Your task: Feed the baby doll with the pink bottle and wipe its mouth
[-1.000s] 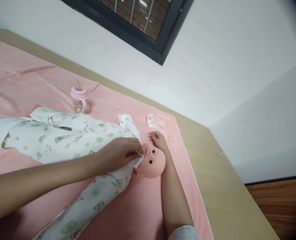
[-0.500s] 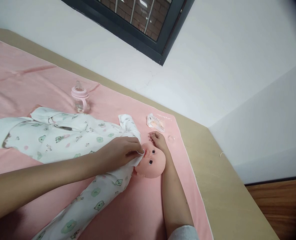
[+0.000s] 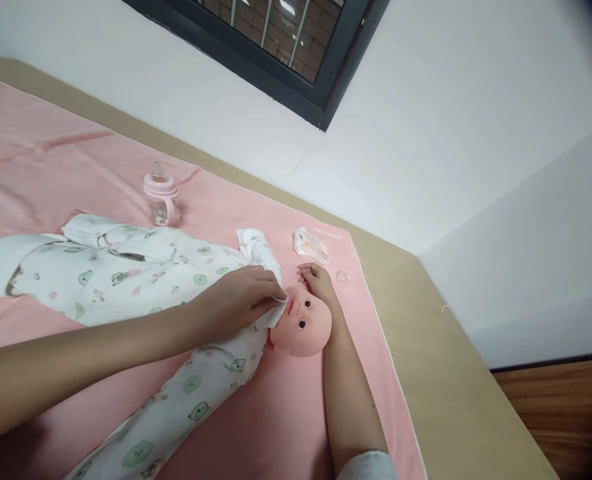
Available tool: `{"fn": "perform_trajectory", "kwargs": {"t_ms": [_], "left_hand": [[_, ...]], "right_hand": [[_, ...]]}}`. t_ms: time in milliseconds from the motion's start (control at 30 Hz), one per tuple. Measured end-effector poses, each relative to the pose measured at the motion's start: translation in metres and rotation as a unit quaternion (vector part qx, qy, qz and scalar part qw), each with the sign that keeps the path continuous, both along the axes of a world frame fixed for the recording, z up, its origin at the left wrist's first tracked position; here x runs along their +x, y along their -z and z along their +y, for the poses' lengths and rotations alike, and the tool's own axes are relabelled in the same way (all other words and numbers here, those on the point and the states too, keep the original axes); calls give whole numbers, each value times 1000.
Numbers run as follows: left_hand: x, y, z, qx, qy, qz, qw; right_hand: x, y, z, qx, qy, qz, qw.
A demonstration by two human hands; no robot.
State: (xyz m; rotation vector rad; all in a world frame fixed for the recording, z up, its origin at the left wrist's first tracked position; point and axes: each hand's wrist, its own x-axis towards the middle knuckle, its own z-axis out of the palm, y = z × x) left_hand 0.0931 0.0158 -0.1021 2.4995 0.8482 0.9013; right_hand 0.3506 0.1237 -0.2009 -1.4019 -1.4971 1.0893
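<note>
A baby doll (image 3: 306,327) lies on its back, dressed in a white romper (image 3: 141,277) with green and pink prints. Just below the doll's mouth, my left hand (image 3: 249,297) pinches a white cloth (image 3: 277,312) between thumb and fingers. The cloth lies against the chin, its far part hidden under my hand. My right hand (image 3: 316,279) rests beside the far side of the head, its fingers loosely stretched out and holding nothing. My right forearm runs along the crown of the doll's head.
A pink baby bottle (image 3: 162,197) with a handle stands behind the doll. Near my right hand lie a small clear packet (image 3: 311,245) and a clear round item (image 3: 343,277). A pink blanket (image 3: 51,147) covers much of the wooden table (image 3: 426,373), which meets a white wall.
My left hand has shifted slightly up and back from the doll's mouth with the cloth, so more of the lips shows. My right hand stays where it was.
</note>
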Motion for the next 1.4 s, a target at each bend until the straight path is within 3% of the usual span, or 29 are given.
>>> {"fn": "perform_trajectory", "kwargs": {"t_ms": [1400], "left_hand": [[0,20,7,103,-11,8,995]], "right_hand": [[0,-1,-1,3,-3,-7,1000]]}}
